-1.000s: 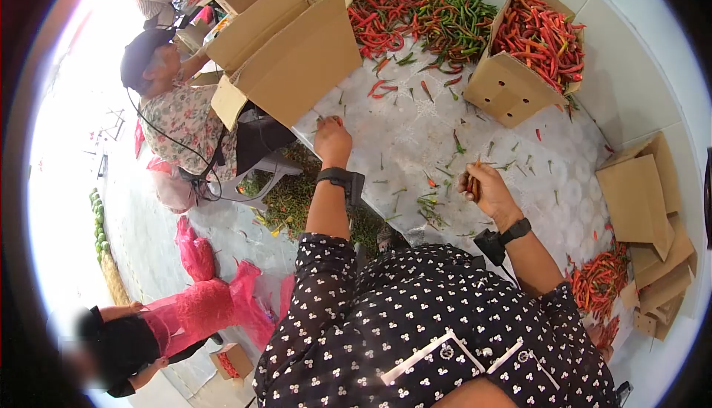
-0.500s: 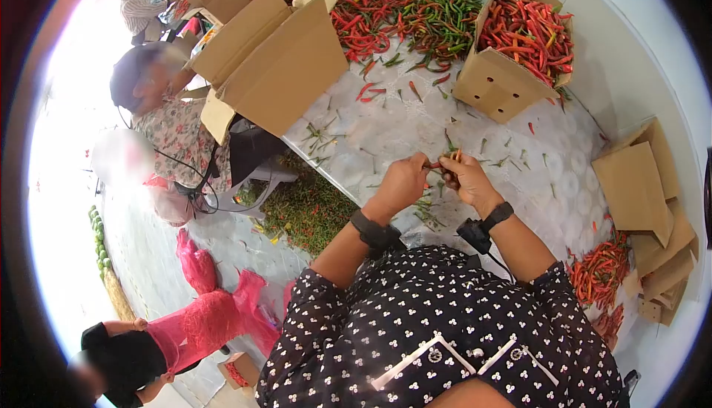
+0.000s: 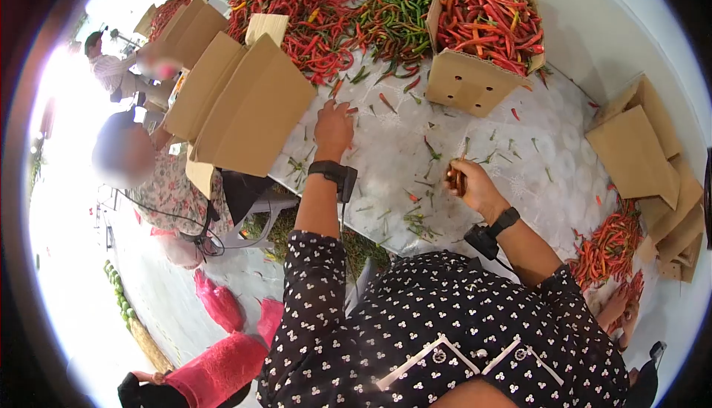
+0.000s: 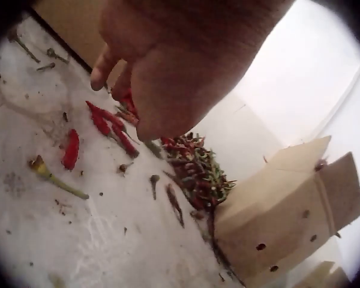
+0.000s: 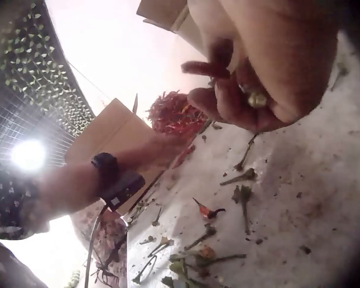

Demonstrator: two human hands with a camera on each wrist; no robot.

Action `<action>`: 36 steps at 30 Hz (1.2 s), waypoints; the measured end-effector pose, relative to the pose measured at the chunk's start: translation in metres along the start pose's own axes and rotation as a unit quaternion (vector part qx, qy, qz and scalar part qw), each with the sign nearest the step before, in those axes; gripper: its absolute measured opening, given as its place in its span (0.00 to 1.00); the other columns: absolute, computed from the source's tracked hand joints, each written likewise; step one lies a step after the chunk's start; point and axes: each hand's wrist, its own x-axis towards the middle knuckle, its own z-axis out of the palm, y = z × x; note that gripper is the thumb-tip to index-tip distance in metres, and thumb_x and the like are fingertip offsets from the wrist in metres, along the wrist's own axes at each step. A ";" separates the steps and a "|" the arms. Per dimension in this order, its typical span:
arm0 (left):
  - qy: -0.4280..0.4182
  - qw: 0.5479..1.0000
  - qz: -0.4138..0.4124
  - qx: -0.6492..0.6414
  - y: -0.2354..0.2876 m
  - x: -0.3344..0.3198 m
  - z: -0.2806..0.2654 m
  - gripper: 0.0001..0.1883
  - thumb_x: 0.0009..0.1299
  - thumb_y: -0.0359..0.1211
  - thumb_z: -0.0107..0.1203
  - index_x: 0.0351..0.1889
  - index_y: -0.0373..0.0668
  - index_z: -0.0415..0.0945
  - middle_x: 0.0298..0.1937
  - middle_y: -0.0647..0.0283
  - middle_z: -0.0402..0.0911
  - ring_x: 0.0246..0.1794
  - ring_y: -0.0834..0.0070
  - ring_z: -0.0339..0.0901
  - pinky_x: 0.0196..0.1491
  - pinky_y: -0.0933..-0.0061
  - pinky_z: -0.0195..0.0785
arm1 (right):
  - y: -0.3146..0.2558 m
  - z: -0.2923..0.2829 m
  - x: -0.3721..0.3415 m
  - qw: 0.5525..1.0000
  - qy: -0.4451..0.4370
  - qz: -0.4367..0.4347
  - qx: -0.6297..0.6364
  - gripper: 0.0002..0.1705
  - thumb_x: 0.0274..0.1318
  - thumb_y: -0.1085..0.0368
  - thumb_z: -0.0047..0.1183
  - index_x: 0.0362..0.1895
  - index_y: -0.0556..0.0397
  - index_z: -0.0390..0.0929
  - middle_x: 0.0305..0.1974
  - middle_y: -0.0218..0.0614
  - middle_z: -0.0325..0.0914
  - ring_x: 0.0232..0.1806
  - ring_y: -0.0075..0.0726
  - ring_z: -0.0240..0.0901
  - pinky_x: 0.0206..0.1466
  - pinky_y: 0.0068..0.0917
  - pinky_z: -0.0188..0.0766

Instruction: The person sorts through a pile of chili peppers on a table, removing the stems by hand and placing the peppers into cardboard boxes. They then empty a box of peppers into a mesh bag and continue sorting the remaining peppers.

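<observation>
The left hand (image 3: 334,132) reaches over the far part of the table beside the open box, fingers extended down at loose red chilies. In the left wrist view, red chilies (image 4: 112,127) lie under and beside that hand (image 4: 180,66); whether the fingertips touch one cannot be told. Nearer the body, the right hand (image 3: 477,188) has its fingers curled round dark red chilies (image 3: 457,181). One chili end (image 5: 205,69) sticks out of the right hand (image 5: 270,66) in the right wrist view. Green stems (image 3: 420,224) lie scattered on the table below it.
An open cardboard box (image 3: 259,107) stands left of the left hand. Behind are piles of red chilies (image 3: 293,26) and green chilies (image 3: 393,22), plus a box full of red ones (image 3: 478,85). Folded cardboard (image 3: 634,156) and another chili pile (image 3: 607,248) are at right. People are at the left.
The hands were together at a chili half a second ago; the left hand has since moved away toward the far chilies. The right hand keeps holding its chilies. The head view has shifted.
</observation>
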 end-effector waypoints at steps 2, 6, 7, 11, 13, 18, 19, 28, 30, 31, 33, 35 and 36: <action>-0.078 0.996 0.000 0.039 -0.003 0.008 0.012 0.12 0.57 0.30 0.52 0.39 0.42 0.73 0.43 0.56 0.70 0.45 0.59 0.69 0.41 0.62 0.69 | -0.001 0.003 -0.004 1.000 0.015 0.018 -0.012 0.07 0.55 0.62 0.44 0.32 0.52 0.69 0.25 0.35 0.74 0.25 0.34 0.72 0.23 0.25 0.63; -0.132 0.990 -0.030 0.032 0.008 0.003 0.017 0.11 0.57 0.31 0.52 0.39 0.41 0.72 0.39 0.53 0.72 0.41 0.56 0.71 0.43 0.60 0.66 | 0.002 -0.002 -0.005 0.999 0.031 0.013 0.000 0.09 0.56 0.61 0.44 0.30 0.52 0.71 0.24 0.35 0.73 0.26 0.35 0.72 0.22 0.23 0.62; -0.120 0.992 -0.037 0.026 0.012 -0.003 0.021 0.09 0.58 0.31 0.51 0.36 0.40 0.72 0.38 0.53 0.72 0.39 0.56 0.72 0.41 0.60 0.67 | 0.001 -0.003 -0.005 1.000 0.028 0.012 0.008 0.09 0.56 0.61 0.44 0.31 0.52 0.72 0.25 0.35 0.74 0.28 0.36 0.73 0.24 0.24 0.62; -0.086 0.995 0.039 -0.044 0.025 -0.036 0.025 0.08 0.61 0.31 0.51 0.34 0.36 0.71 0.33 0.54 0.73 0.31 0.61 0.73 0.31 0.64 0.67 | 0.004 -0.003 -0.001 0.994 0.002 0.042 0.096 0.07 0.55 0.64 0.43 0.33 0.53 0.69 0.27 0.39 0.74 0.33 0.43 0.75 0.25 0.28 0.65; -0.132 0.971 -0.035 -0.198 0.036 -0.049 0.023 0.09 0.61 0.31 0.51 0.35 0.36 0.71 0.32 0.58 0.73 0.29 0.66 0.72 0.29 0.68 0.66 | 0.006 0.001 0.000 0.993 -0.014 0.043 0.114 0.07 0.55 0.64 0.44 0.34 0.53 0.69 0.27 0.39 0.74 0.33 0.44 0.74 0.26 0.27 0.65; -0.271 0.651 -0.249 -0.663 0.083 -0.077 -0.007 0.07 0.63 0.30 0.49 0.37 0.38 0.73 0.26 0.70 0.72 0.24 0.84 0.66 0.29 0.82 0.60 | 0.007 0.013 -0.004 0.991 -0.053 0.050 0.115 0.08 0.56 0.63 0.44 0.37 0.53 0.70 0.28 0.37 0.74 0.35 0.43 0.74 0.28 0.26 0.65; -0.278 0.622 -0.256 -0.686 0.091 -0.081 -0.011 0.06 0.63 0.30 0.49 0.35 0.38 0.73 0.24 0.70 0.71 0.23 0.83 0.66 0.28 0.82 0.60 | 0.005 0.017 -0.006 0.992 -0.046 0.053 0.103 0.08 0.56 0.63 0.45 0.36 0.53 0.71 0.28 0.36 0.74 0.35 0.42 0.74 0.28 0.26 0.64; -0.238 0.856 -0.021 -0.459 0.132 -0.104 -0.023 0.08 0.61 0.27 0.50 0.37 0.34 0.71 0.30 0.63 0.78 0.26 0.83 0.72 0.26 0.83 0.63 | 0.011 0.026 -0.020 0.999 -0.048 0.004 0.004 0.06 0.55 0.64 0.48 0.36 0.51 0.72 0.28 0.29 0.73 0.25 0.24 0.68 0.24 0.20 0.62; -0.218 0.838 -0.007 -0.501 0.137 -0.108 -0.028 0.07 0.61 0.26 0.49 0.37 0.34 0.71 0.29 0.63 0.78 0.26 0.82 0.72 0.26 0.83 0.63 | 0.013 0.021 -0.021 0.999 -0.040 -0.003 -0.018 0.06 0.55 0.64 0.49 0.36 0.51 0.72 0.28 0.29 0.73 0.23 0.21 0.66 0.23 0.19 0.61; -0.253 0.799 -0.053 -0.543 0.139 -0.107 -0.037 0.08 0.62 0.26 0.48 0.38 0.34 0.71 0.30 0.62 0.78 0.26 0.82 0.73 0.27 0.83 0.64 | 0.014 0.018 -0.020 0.999 -0.036 -0.001 -0.022 0.06 0.55 0.64 0.49 0.35 0.52 0.72 0.27 0.28 0.72 0.23 0.21 0.65 0.22 0.18 0.60; -0.287 0.755 -0.097 -0.582 0.139 -0.107 -0.044 0.08 0.63 0.26 0.47 0.39 0.34 0.70 0.30 0.62 0.78 0.26 0.81 0.74 0.27 0.83 0.65 | 0.016 0.015 -0.021 0.999 -0.031 -0.001 -0.023 0.06 0.54 0.64 0.49 0.34 0.52 0.72 0.26 0.28 0.72 0.22 0.21 0.64 0.22 0.18 0.60; -0.301 0.725 -0.156 -0.600 0.135 -0.109 -0.042 0.10 0.65 0.28 0.45 0.43 0.35 0.69 0.32 0.62 0.79 0.27 0.80 0.74 0.29 0.83 0.65 | 0.017 0.014 -0.023 0.999 0.003 -0.011 0.037 0.05 0.54 0.64 0.49 0.32 0.52 0.72 0.24 0.28 0.70 0.21 0.21 0.64 0.21 0.17 0.59; -0.300 0.726 -0.156 -0.599 0.133 -0.111 -0.041 0.10 0.65 0.28 0.45 0.43 0.35 0.69 0.32 0.62 0.79 0.27 0.80 0.74 0.29 0.83 0.65 | 0.015 0.015 -0.026 0.999 0.002 -0.011 0.037 0.05 0.54 0.64 0.49 0.32 0.52 0.72 0.24 0.28 0.70 0.21 0.21 0.64 0.21 0.17 0.59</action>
